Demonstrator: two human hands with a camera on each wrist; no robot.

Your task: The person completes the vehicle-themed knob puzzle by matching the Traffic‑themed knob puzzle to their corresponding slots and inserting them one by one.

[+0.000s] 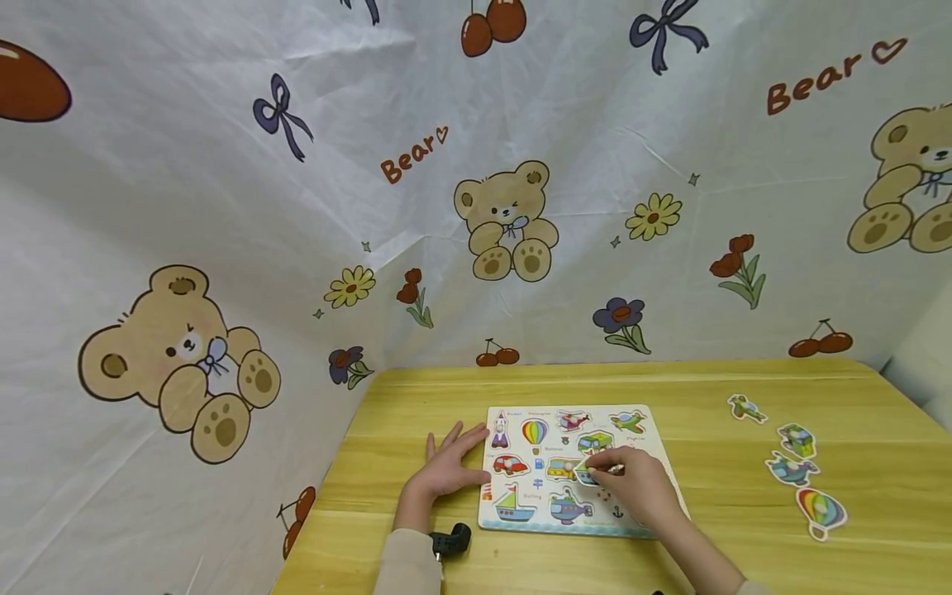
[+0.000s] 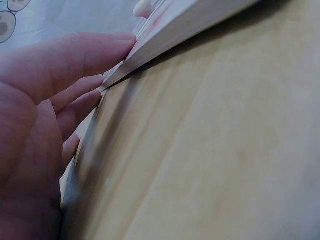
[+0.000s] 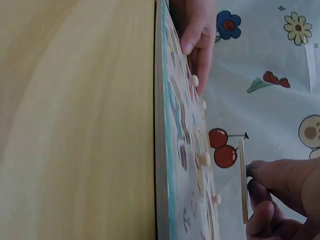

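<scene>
My right hand [image 1: 638, 483] pinches a small puzzle piece [image 1: 584, 471] above the middle of the white puzzle board [image 1: 550, 525]. Green shows on the piece, with a pale edge; its picture is mostly covered by the fingers. Seen edge-on in the right wrist view, the thin piece [image 3: 243, 185] is apart from the board, with thumb and finger on its knob. My left hand [image 1: 449, 467] lies at the board's left edge with fingers spread; its thumb [image 2: 117, 45] touches that edge. A red car [image 1: 510, 465] and a yellow bus [image 1: 563, 468] are on the board.
Loose pieces lie on the wooden table [image 1: 714, 463] right of the board: a plane [image 1: 746, 408], a green vehicle [image 1: 797, 440], a blue aircraft [image 1: 792, 469] and a balloon [image 1: 821, 512]. A bear-printed cloth [image 1: 297, 223] hangs behind and at the left.
</scene>
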